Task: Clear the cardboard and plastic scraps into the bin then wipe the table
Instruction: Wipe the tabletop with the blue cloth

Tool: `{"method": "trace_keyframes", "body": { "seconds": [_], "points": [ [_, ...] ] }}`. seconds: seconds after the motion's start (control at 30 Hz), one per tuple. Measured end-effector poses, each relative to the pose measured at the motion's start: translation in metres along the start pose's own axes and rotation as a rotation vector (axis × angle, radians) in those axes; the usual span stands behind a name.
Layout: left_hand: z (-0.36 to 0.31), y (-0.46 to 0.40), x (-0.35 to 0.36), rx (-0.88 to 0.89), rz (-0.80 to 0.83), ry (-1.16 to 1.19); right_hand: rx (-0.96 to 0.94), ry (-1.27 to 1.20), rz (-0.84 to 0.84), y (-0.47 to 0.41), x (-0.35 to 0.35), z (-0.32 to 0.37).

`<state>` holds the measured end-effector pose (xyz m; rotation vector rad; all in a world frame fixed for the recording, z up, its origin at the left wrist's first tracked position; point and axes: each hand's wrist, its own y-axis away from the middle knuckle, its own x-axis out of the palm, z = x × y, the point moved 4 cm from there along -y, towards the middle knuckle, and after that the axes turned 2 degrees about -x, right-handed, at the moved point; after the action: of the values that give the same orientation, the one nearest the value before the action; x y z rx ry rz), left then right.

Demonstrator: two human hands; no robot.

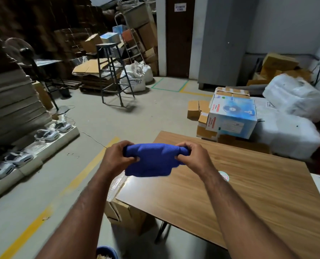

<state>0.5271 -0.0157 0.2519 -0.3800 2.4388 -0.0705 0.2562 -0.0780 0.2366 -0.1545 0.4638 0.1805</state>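
Nearest, a blue bin [106, 252] rim shows at the bottom edge, below the table's near left corner. Above that corner, both hands hold a blue cloth [149, 161] bunched between them: the left hand [116, 157] grips its left end, the right hand [192, 156] pinches its right end, so its long axis runs left to right. The cloth hangs clear of the wooden table [248, 193], whose bare top lies down and to the right; the right hand is nearer it. A small round tape roll [224, 176] rests on the table just beyond the right wrist. Wiping likely comes next.
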Motion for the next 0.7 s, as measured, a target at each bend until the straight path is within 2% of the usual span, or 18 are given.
{"method": "trace_keyframes", "body": {
  "seconds": [0.07,0.13,0.27,0.37,0.53,0.7],
  "points": [
    [0.000,-0.001,-0.010,0.031,-0.080,-0.056,-0.032,0.053,-0.044,-0.005,0.004,0.007],
    [0.006,-0.003,-0.017,0.016,-0.115,0.034,-0.056,0.013,-0.050,-0.011,0.011,0.013],
    [0.021,-0.008,-0.024,-0.130,-0.008,0.558,0.063,-0.341,0.029,-0.023,0.031,0.026],
    [0.031,-0.015,-0.030,-0.201,0.070,0.755,0.101,-0.426,0.054,-0.038,0.054,0.033],
    [0.066,-0.037,-0.044,-0.343,0.033,0.728,0.157,-0.400,-0.033,-0.069,0.100,0.039],
    [0.092,-0.058,-0.067,-0.385,0.046,0.757,0.191,-0.374,-0.079,-0.093,0.137,0.049]
  ]
}}
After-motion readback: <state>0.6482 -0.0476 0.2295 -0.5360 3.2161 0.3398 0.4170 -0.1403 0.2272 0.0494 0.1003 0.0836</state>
